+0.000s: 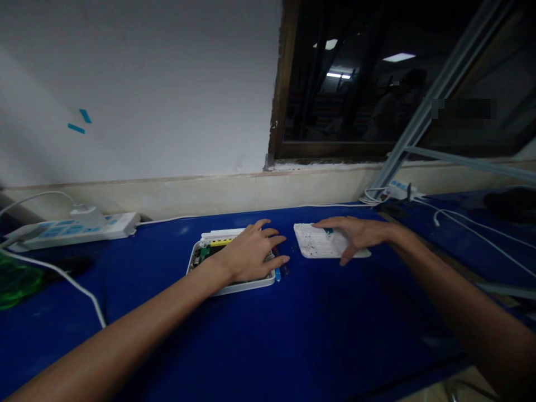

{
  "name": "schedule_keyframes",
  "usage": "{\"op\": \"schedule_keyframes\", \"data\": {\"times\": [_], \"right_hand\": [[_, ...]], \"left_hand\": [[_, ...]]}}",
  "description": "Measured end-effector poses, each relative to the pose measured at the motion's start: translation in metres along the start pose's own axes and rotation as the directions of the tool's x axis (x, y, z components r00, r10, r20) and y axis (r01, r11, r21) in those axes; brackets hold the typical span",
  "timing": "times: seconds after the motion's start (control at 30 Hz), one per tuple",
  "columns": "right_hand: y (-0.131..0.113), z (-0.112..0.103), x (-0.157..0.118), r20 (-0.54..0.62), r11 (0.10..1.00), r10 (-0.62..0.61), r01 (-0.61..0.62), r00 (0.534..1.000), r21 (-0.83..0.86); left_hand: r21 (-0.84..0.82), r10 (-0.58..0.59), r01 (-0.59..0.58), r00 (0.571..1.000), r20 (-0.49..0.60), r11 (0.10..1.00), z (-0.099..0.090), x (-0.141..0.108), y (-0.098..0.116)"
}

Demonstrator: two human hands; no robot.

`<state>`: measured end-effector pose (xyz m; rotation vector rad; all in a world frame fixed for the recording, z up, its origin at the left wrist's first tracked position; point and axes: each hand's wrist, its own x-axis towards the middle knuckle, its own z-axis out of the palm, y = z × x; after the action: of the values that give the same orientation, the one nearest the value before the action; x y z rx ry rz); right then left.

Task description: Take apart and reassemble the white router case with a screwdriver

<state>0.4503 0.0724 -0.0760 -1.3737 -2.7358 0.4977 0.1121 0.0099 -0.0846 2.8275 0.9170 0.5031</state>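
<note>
Hands lie spread: left hand (251, 254) on opened device (209, 262), right hand (355, 237) on white cover (312, 243).

My left grip (251, 251) lies flat over the opened white device case (209, 262), its circuit board showing. My right grip (355, 234) rests on the detached white cover (318, 243) just beside it, on the blue table (293, 335). A power strip (71, 229) sits far left.
</note>
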Motion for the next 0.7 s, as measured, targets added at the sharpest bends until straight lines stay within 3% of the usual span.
{"op": "schedule_keyframes", "data": {"times": [0.17,0.37,0.47,0.57,0.7], "right_hand": [[-0.011,0.011,0.009,0.076,0.995,-0.068,0.062,0.995,0.077],[-0.028,0.005,0.015,0.103,1.0,-0.006,0.005,0.995,0.009],[-0.057,0.003,0.027,-0.035,0.996,-0.077,0.078,0.996,0.033],[-0.102,0.007,0.044,-0.18,0.984,-0.131,0.15,0.975,0.095],[-0.157,0.021,0.067,-0.189,0.972,-0.162,0.189,0.969,0.139]], "left_hand": [[0.02,0.001,-0.001,1.0,-0.007,1.0,-0.001,-0.006,-0.001],[0.039,-0.11,0.11,0.994,0.003,0.993,-0.027,-0.035,-0.007],[0.057,-0.187,0.184,0.981,0.057,0.981,-0.043,-0.058,-0.013],[0.088,-0.276,0.267,0.953,0.124,0.96,-0.052,-0.084,-0.022],[0.119,-0.34,0.322,0.921,0.192,0.939,-0.05,-0.114,-0.034]]}}
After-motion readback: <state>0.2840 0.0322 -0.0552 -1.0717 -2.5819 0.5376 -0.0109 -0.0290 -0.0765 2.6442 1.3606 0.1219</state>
